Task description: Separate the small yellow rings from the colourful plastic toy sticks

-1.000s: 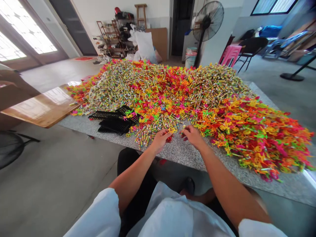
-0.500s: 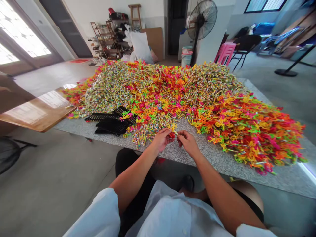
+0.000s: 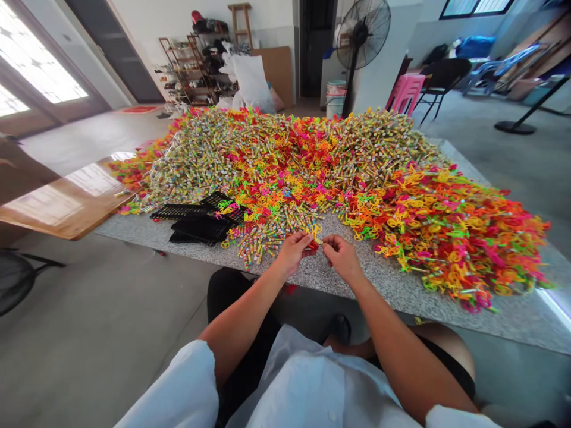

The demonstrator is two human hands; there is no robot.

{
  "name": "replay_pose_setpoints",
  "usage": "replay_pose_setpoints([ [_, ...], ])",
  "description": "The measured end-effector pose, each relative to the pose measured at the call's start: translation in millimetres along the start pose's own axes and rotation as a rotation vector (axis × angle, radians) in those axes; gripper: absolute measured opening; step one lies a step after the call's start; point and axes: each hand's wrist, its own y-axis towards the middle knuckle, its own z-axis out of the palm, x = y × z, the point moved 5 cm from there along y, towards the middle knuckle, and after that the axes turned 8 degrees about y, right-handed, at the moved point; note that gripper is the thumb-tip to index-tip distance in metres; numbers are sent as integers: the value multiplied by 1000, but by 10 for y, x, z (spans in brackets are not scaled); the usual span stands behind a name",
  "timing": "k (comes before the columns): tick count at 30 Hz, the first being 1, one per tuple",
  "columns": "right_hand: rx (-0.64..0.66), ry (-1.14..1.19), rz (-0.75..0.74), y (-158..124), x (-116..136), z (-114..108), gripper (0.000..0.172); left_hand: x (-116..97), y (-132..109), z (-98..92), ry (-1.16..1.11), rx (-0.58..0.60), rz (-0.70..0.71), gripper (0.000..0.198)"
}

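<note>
Close together above the table's front edge, both my hands work on small plastic pieces. My left hand [image 3: 292, 254] is closed, with a yellow looped plastic piece [image 3: 316, 229] at its fingertips and a red plastic piece [image 3: 311, 247] lower in its fingers. My right hand [image 3: 341, 257] pinches the end of a thin, short stick-like part [image 3: 318, 241] that meets the yellow piece; its exact kind is too small to make out. Just beyond my left hand lie loose short patterned tubes [image 3: 263, 239] with pale ends. A bright heap of looped plastic pieces [image 3: 455, 232] spreads to the right.
Large mounds of patterned tubes [image 3: 196, 151] cover the back of the speckled stone table [image 3: 370, 282]. Black slotted trays [image 3: 200, 229] are stacked at the left. A wooden board [image 3: 57, 205] adjoins the table's left. Behind stand a fan [image 3: 362, 35] and pink stools [image 3: 405, 92].
My hands stay nearly in place, pinching the small pieces; the right hand has shifted very slightly. The whole view has moved a little. The heaps look the same.
</note>
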Motion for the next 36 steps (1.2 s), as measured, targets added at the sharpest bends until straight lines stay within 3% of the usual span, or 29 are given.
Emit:
replay_pose_setpoints([
  [8,-19,361,104,-15,-47,22,25,42,-33,50,37,30,10,40],
  [16,-57,596,185,-47,-42,24,27,-60,-6,114,126,22,56,36],
  [20,-35,619,220,-56,-31,-9,28,-56,25,134,227,8,91,32],
  [26,-100,648,281,-27,-39,-85,21,-72,53,159,365,-9,153,30],
  [33,-114,408,198,39,3,-171,20,-181,101,178,451,211,168,28],
  [36,-67,418,244,43,8,-162,23,-229,119,157,569,204,253,27],
])
